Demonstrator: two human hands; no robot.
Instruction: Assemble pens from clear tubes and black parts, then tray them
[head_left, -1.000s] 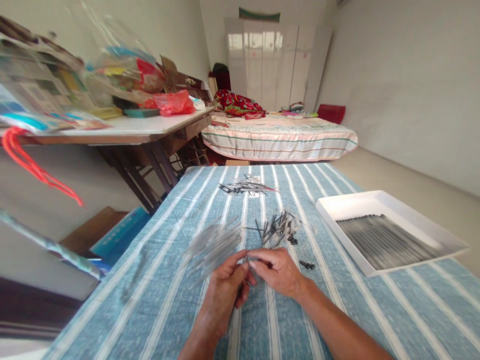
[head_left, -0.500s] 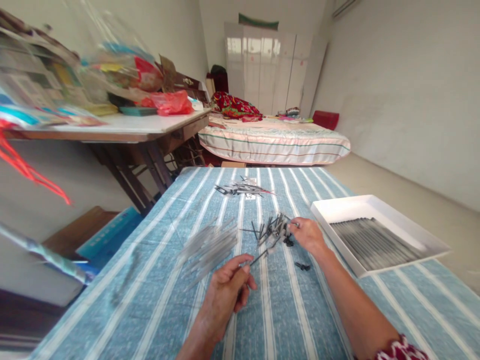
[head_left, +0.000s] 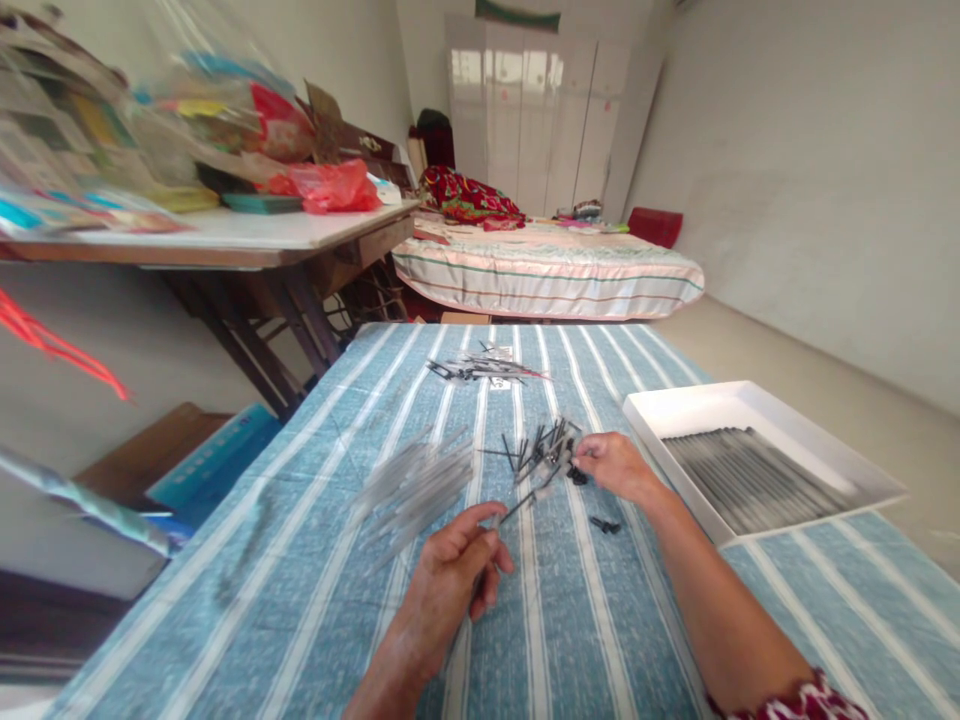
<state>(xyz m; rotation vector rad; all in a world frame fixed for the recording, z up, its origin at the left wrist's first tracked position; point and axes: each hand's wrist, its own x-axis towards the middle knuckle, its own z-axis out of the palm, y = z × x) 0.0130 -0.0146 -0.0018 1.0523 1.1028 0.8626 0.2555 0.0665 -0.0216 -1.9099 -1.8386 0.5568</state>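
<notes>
Dark rods [head_left: 750, 482], lined up, inside white box [head_left: 701, 408]

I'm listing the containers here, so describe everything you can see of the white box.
The white box is a shallow, open-topped, rectangular tray with plain low walls, apparently cardboard or plastic. It lies flat, open side up, on the right part of the blue striped cloth, set at an angle. Slim dark grey rods lie inside, side by side in a neat row; bare white floor shows beyond them. The right hand is near its left side but appears not to touch it.
</notes>
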